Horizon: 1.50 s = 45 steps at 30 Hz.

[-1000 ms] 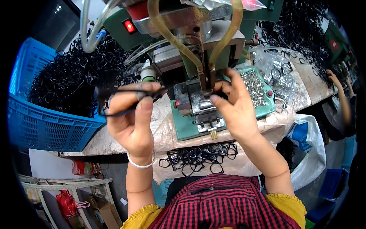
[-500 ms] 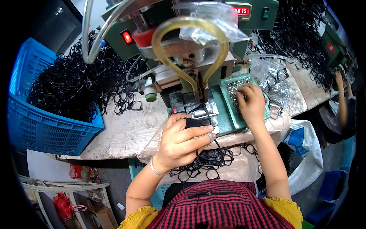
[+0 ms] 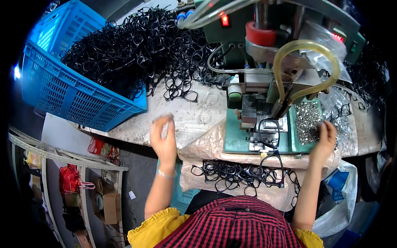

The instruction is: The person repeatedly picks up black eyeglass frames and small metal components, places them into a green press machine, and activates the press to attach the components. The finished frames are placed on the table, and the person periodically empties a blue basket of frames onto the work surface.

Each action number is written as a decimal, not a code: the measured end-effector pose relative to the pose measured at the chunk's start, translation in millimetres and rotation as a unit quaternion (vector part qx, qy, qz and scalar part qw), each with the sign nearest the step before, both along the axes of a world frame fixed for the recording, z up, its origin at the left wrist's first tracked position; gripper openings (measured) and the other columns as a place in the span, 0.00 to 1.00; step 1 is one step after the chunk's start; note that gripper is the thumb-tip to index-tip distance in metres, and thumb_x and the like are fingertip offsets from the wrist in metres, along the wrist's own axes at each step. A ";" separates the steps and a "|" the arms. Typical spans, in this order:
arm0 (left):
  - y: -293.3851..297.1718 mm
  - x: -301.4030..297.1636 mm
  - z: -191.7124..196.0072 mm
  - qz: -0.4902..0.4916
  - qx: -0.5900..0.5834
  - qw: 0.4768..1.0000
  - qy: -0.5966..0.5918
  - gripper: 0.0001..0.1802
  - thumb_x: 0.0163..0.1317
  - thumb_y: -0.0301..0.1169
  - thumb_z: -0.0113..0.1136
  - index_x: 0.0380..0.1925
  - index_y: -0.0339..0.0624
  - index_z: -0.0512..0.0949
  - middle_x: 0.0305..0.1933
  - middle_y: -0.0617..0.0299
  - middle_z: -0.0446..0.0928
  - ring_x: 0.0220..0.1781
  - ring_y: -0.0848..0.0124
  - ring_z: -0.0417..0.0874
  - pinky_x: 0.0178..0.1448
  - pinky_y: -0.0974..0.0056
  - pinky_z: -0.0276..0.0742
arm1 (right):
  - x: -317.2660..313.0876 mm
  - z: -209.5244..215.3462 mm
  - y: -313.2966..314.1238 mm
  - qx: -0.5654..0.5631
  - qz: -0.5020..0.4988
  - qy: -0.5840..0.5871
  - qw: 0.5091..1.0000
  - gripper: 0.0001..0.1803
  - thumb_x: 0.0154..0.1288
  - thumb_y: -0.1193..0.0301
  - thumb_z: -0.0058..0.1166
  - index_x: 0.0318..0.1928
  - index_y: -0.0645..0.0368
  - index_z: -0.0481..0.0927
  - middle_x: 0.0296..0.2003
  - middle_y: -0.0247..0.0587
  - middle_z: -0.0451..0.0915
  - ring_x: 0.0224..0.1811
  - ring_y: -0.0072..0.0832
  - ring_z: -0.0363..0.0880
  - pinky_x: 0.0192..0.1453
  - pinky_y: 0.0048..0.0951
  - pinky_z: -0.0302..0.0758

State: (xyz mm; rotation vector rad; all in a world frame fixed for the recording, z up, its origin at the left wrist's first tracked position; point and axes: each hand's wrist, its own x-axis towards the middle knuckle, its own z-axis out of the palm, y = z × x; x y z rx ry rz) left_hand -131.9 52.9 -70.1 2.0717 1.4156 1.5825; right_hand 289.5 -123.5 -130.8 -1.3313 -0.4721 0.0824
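Observation:
My left hand [image 3: 163,138] hovers, blurred by motion, over the worn white tabletop [image 3: 188,118] left of the green press machine [image 3: 264,103]; I see nothing in it. My right hand [image 3: 324,138] rests with bent fingers in the green tray of small silver metal parts [image 3: 306,120]; whether it pinches a part is hidden. One black eyeglass frame [image 3: 271,130] sits on the machine's fixture, a second one [image 3: 275,165] hanging just below it. Loose black frames [image 3: 178,89] lie on the table ahead of my left hand.
A blue plastic basket [image 3: 70,95] heaped with black eyeglass frames [image 3: 124,45] fills the left of the table. More frames [image 3: 240,173] lie on a plastic sheet at my lap. A yellowish hose [image 3: 297,53] loops over the machine. Shelves with boxes [image 3: 87,194] stand lower left.
My left hand has let go of the frame on the machine and swung left over the table. My right hand has stayed at the parts tray.

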 end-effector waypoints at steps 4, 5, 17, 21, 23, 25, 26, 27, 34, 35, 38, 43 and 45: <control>115.5 0.8 3.7 -0.023 0.048 0.986 0.160 0.05 0.58 0.27 0.65 0.33 0.40 0.85 0.45 0.58 0.84 0.49 0.57 0.80 0.56 0.58 0.74 | -19.3 10.6 52.5 -0.026 0.071 -0.023 0.997 0.09 0.69 0.76 0.59 0.48 0.64 0.84 0.44 0.34 0.84 0.46 0.19 0.79 0.54 0.21 0.73; 137.1 9.8 2.5 -0.007 0.031 0.977 0.209 0.06 0.56 0.28 0.65 0.33 0.40 0.86 0.46 0.58 0.83 0.51 0.56 0.79 0.57 0.58 0.74 | -24.3 18.8 56.8 -0.008 0.102 -0.035 0.994 0.10 0.68 0.77 0.59 0.48 0.65 0.83 0.43 0.34 0.84 0.46 0.19 0.80 0.53 0.20 0.73; 114.6 7.1 -83.1 -0.049 -0.104 0.971 0.207 0.08 0.53 0.30 0.67 0.30 0.36 0.84 0.60 0.47 0.77 0.59 0.48 0.74 0.64 0.53 0.69 | -18.5 8.1 -71.3 -0.213 -0.031 -0.194 0.957 0.06 0.62 0.80 0.60 0.40 0.65 0.84 0.39 0.40 0.84 0.44 0.29 0.80 0.55 0.28 0.73; 95.8 20.1 -42.8 -0.121 -0.079 0.989 0.005 0.09 0.66 0.32 0.62 0.34 0.36 0.82 0.50 0.55 0.82 0.49 0.64 0.79 0.55 0.63 0.72 | -44.3 52.0 -58.3 -0.185 0.064 -0.184 0.963 0.07 0.60 0.80 0.60 0.39 0.65 0.84 0.37 0.41 0.83 0.44 0.31 0.81 0.54 0.29 0.74; 98.2 36.3 -31.7 -0.192 -0.145 0.950 -0.197 0.13 0.74 0.35 0.55 0.34 0.38 0.80 0.35 0.65 0.82 0.32 0.80 0.77 0.40 0.74 0.72 | -62.6 87.9 -23.5 -0.142 0.149 -0.233 0.951 0.07 0.58 0.80 0.60 0.38 0.64 0.84 0.37 0.40 0.83 0.43 0.31 0.81 0.52 0.29 0.74; 91.0 47.6 -25.8 -0.193 -0.226 0.922 -0.248 0.11 0.74 0.35 0.56 0.33 0.41 0.77 0.31 0.67 0.78 0.28 0.79 0.74 0.32 0.73 0.70 | -73.0 109.9 18.3 -0.096 0.194 -0.262 0.940 0.08 0.57 0.80 0.61 0.39 0.64 0.84 0.37 0.38 0.83 0.43 0.29 0.81 0.51 0.28 0.75; 87.6 52.8 -35.0 -0.184 -0.238 0.917 -0.260 0.11 0.74 0.35 0.56 0.34 0.41 0.76 0.29 0.68 0.76 0.26 0.79 0.73 0.30 0.73 0.69 | -78.1 106.8 38.2 -0.076 0.196 -0.276 0.938 0.10 0.56 0.80 0.61 0.41 0.64 0.83 0.37 0.37 0.83 0.43 0.28 0.81 0.50 0.27 0.75; 79.0 59.7 -45.5 -0.178 -0.227 0.919 -0.269 0.09 0.74 0.35 0.56 0.37 0.41 0.75 0.29 0.68 0.74 0.27 0.78 0.75 0.29 0.73 0.70 | -85.9 99.9 50.2 -0.048 0.231 -0.166 0.957 0.14 0.57 0.80 0.61 0.45 0.65 0.81 0.37 0.37 0.83 0.43 0.26 0.81 0.50 0.26 0.75; 18.7 76.8 -43.9 -0.247 -0.257 0.849 -0.391 0.08 0.73 0.29 0.55 0.47 0.38 0.74 0.44 0.56 0.80 0.41 0.61 0.86 0.42 0.63 0.85 | -106.7 94.8 54.3 0.023 0.233 -0.008 0.972 0.28 0.56 0.81 0.63 0.58 0.67 0.71 0.34 0.35 0.82 0.42 0.19 0.79 0.53 0.21 0.72; 8.3 86.5 -14.3 -0.306 -0.191 0.837 -0.411 0.07 0.73 0.28 0.54 0.47 0.38 0.73 0.44 0.55 0.80 0.43 0.61 0.86 0.43 0.61 0.86 | -106.2 95.8 54.6 0.023 0.234 -0.022 0.972 0.28 0.56 0.81 0.63 0.58 0.67 0.71 0.34 0.35 0.81 0.42 0.19 0.79 0.53 0.21 0.72; -21.3 107.6 71.5 -0.472 -0.003 0.796 -0.379 0.08 0.75 0.28 0.50 0.50 0.40 0.73 0.46 0.53 0.78 0.50 0.63 0.82 0.50 0.54 0.85 | -111.4 101.5 57.0 0.029 0.249 -0.032 0.968 0.29 0.56 0.81 0.63 0.59 0.67 0.70 0.34 0.35 0.81 0.42 0.19 0.79 0.55 0.21 0.71; -25.0 125.8 106.5 -0.473 0.065 0.838 -0.263 0.07 0.75 0.29 0.48 0.48 0.39 0.70 0.47 0.50 0.75 0.49 0.60 0.80 0.51 0.52 0.84 | -130.0 128.8 46.5 0.027 0.270 0.016 0.962 0.34 0.56 0.80 0.61 0.64 0.68 0.65 0.39 0.41 0.81 0.47 0.24 0.78 0.61 0.29 0.70; -37.6 125.8 103.8 -0.487 0.085 0.846 -0.201 0.07 0.74 0.29 0.50 0.47 0.39 0.71 0.42 0.50 0.78 0.44 0.60 0.82 0.51 0.52 0.84 | -130.0 131.2 33.7 0.018 0.275 -0.021 0.961 0.31 0.57 0.79 0.60 0.63 0.66 0.70 0.46 0.48 0.82 0.54 0.32 0.78 0.63 0.31 0.70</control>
